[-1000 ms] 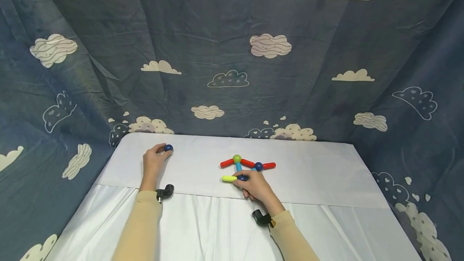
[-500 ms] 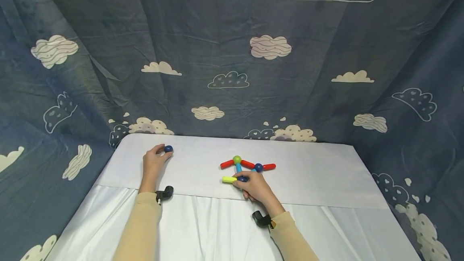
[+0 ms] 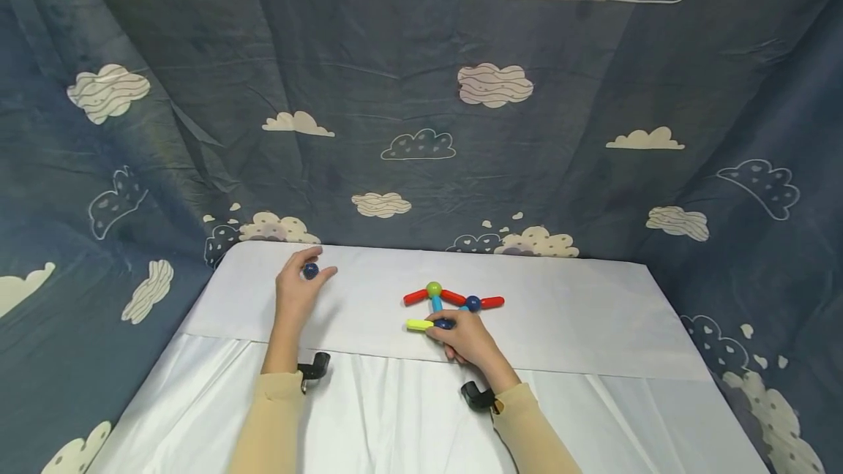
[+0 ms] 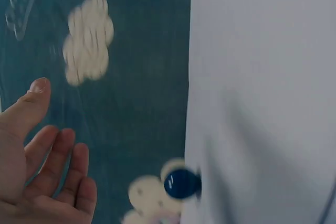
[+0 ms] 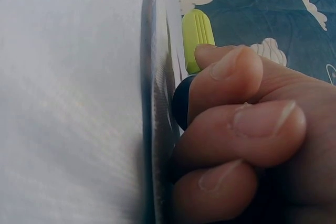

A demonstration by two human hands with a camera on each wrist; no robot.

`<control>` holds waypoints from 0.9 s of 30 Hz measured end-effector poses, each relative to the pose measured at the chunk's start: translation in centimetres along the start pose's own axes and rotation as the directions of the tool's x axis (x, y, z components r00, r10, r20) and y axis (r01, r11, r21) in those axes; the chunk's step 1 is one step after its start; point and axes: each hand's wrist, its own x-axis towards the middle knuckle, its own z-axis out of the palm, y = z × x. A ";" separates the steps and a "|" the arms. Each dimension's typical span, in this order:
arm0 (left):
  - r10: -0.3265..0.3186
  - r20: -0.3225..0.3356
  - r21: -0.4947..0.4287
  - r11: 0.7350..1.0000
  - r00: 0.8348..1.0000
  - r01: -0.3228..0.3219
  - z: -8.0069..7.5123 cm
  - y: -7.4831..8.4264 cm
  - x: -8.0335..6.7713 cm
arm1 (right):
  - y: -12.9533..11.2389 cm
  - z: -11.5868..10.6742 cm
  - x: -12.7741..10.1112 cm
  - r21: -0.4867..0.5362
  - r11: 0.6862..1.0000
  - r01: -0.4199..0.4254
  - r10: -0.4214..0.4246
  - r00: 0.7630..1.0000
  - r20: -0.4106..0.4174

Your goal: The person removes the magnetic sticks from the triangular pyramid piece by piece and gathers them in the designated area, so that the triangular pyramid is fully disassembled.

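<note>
The left hand (image 3: 299, 291) has let go of the dark blue ball (image 3: 311, 269), fingers now spread loosely around it at the worktop's (image 3: 579, 328) far left, while the right hand (image 3: 464, 339) still pinches another blue ball (image 3: 443, 324) joined to the yellow rod (image 3: 418, 325) at centre frame.
</note>
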 end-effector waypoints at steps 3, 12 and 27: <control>0.059 0.084 -0.029 0.998 0.995 -0.057 2.5 1.4 -2.1 | 0.2 -0.1 0.0 0.001 1.000 0.004 -0.004 1.000 -0.001; 0.051 0.493 0.038 0.996 0.869 -0.080 9.2 1.5 -6.3 | 0.0 0.3 0.1 -0.017 1.000 0.012 -0.012 1.000 0.003; 0.059 0.494 0.041 0.995 0.868 -0.092 11.6 0.3 -7.0 | 0.3 -1.4 -0.2 0.031 0.999 0.020 -0.024 0.993 0.112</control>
